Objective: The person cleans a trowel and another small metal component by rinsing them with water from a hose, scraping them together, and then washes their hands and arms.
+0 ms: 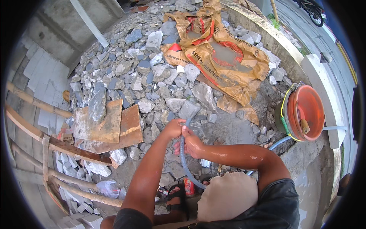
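A clear bluish hose (183,157) rises from near my feet to my two hands, which meet close to its end. My left hand (173,128) is closed about the hose near its tip. My right hand (193,145) is closed round it just below, the thumb on the near side and the fingers behind. Wet shine shows on the right hand and forearm, and what looks like water glints beside the hose end. Below my hands lies wet grey ground with broken stones (188,109) beyond.
Rubble fills the far side under torn brown paper sacks (244,57). Orange buckets (310,103), with a wooden-handled tool inside, stand right by a low wall (320,76). Boards (97,124) and bamboo poles (38,101) lie left. A red can (189,187) stands by my sandalled foot.
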`<state>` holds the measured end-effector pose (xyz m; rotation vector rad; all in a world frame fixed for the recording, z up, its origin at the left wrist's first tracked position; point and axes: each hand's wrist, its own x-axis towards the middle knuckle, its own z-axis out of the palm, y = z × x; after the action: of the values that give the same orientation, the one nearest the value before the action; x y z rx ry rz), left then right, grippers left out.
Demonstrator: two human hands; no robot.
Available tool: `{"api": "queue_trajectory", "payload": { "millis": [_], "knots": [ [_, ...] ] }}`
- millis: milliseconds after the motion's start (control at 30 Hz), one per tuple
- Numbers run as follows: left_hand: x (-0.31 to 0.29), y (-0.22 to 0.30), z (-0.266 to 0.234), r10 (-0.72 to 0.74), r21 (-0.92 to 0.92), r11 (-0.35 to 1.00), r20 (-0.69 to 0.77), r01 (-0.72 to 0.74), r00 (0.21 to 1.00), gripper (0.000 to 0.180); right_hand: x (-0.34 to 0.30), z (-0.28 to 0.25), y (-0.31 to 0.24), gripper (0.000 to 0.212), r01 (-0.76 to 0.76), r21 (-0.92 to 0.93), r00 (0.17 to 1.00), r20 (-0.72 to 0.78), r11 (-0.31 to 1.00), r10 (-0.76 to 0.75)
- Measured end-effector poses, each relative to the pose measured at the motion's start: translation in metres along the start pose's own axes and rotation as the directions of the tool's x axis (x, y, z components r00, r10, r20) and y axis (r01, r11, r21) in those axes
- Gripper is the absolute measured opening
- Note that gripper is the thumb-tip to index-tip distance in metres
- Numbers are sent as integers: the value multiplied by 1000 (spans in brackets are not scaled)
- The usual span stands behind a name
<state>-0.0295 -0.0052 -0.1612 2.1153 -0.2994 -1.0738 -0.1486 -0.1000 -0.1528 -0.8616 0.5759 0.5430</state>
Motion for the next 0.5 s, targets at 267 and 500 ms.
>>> {"api": "queue_trajectory", "payload": {
  "millis": [267, 500],
  "knots": [
    [15, -25, -86, 172, 664, 745, -91, -69, 981, 22, -67, 46, -74, 38, 35, -445, 950, 294, 895, 109],
    [23, -21, -132, 218, 995, 59, 63, -78, 974, 18, -140, 77, -126, 37, 222, -749, 836, 475, 624, 274]
  ]
}}
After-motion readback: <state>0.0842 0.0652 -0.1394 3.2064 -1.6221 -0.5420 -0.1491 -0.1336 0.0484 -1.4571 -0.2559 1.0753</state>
